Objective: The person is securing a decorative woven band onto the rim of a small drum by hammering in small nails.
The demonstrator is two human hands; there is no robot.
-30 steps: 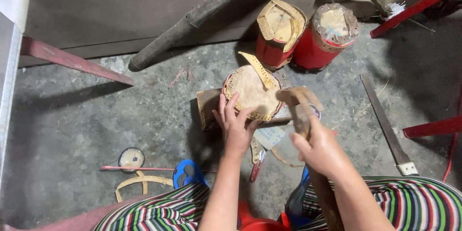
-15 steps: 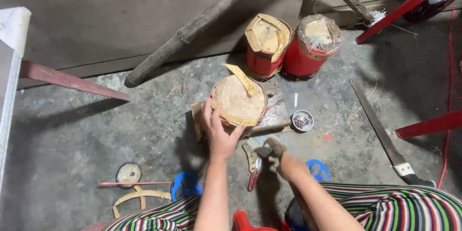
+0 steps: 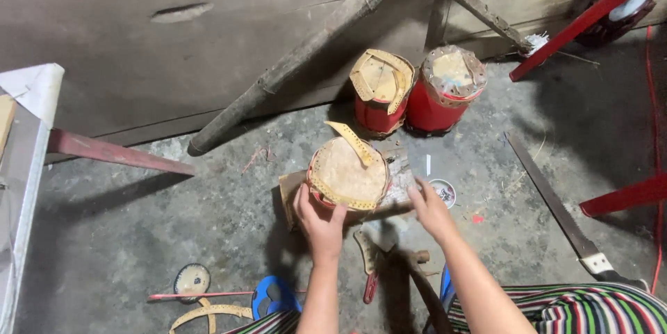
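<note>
Rawhide-topped small red drum (image 3: pixel 347 180) sits on a wooden block (image 3: pixel 399 184) on the concrete floor (image 3: pixel 139 230), one perforated hide strip sticking up loose, so the skin looks only partly fixed. Left hand (image 3: pixel 319 223) cups the drum's near rim, fingers wrapped; right hand (image 3: pixel 431 210) rests open on the block, holding nothing. Two finished-looking red drums (image 3: pixel 417 91) stand behind.

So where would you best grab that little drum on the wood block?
Probably by the red sides of the drum, one palm each flank, from the near side. The left hand already cups its near edge. Avoid the skin top and its loose strip.
</note>
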